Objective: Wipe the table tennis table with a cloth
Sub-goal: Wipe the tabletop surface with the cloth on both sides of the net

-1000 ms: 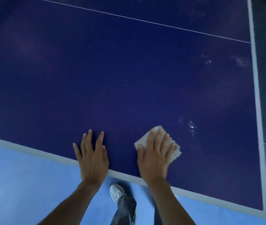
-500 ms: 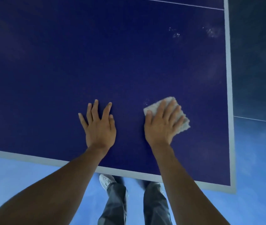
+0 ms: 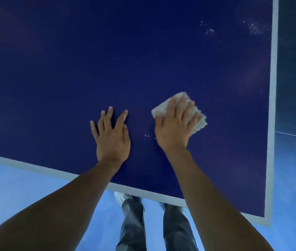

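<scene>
The dark blue table tennis table [image 3: 71, 78] fills most of the view, with a pale border along its near and right edges. A folded whitish cloth [image 3: 198, 122] lies flat on it near the right side. My right hand [image 3: 175, 126] presses down on the cloth with straight, spread fingers. My left hand [image 3: 112, 134] rests flat on the bare surface just left of it, fingers spread. Small white specks [image 3: 148, 136] show on the table between the two hands.
More pale smudges [image 3: 209, 30] and a dusty patch [image 3: 256, 28] mark the table at the far right. The table's right edge [image 3: 272, 105] and near corner [image 3: 267, 222] drop to a light blue floor [image 3: 17, 182]. My legs and a white shoe [image 3: 122, 198] stand below the near edge.
Both hands have slid farther from the near edge onto the table. The cloth moved forward and to the right under my right hand, leaving specks behind it.
</scene>
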